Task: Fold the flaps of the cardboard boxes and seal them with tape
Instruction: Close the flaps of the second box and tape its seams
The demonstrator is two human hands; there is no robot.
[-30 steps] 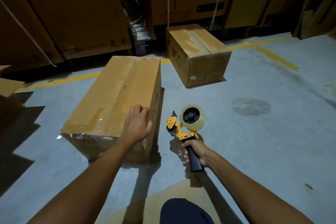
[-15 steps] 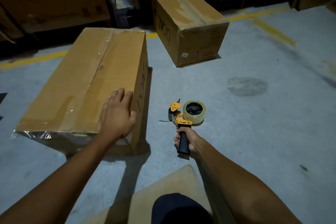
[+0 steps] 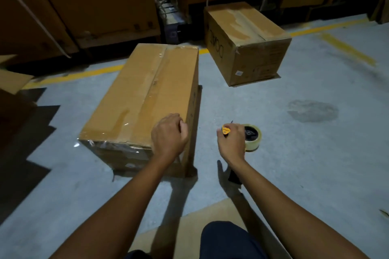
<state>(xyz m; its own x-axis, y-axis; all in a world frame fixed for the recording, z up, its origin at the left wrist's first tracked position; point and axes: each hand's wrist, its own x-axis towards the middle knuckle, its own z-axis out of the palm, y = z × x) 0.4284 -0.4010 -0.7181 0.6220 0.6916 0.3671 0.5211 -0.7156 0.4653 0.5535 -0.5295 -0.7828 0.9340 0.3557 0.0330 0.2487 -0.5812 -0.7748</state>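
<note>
A long cardboard box [image 3: 145,99] lies on the floor with its flaps folded down and clear tape along the top seam. My left hand [image 3: 168,135] hovers at its near right top corner, fingers curled, holding nothing that I can see. The tape dispenser [image 3: 252,136], yellow frame with a clear roll, lies on the floor to the right of the box. My right hand [image 3: 231,143] is on its yellow head, fingers curled round the frame. The black handle [image 3: 233,176] sticks out free under my wrist. A second closed box [image 3: 248,44] stands farther back on the right.
Large cartons [image 3: 84,2] line the back wall behind a yellow floor line [image 3: 84,73]. An open flap [image 3: 12,80] shows at the left edge. A flat cardboard sheet [image 3: 189,229] lies under my knee. A dark stain [image 3: 311,110] marks the grey floor.
My right hand set the dispenser down on the floor, left its handle and moved onto its head. My left hand, flat on the box before, has curled its fingers.
</note>
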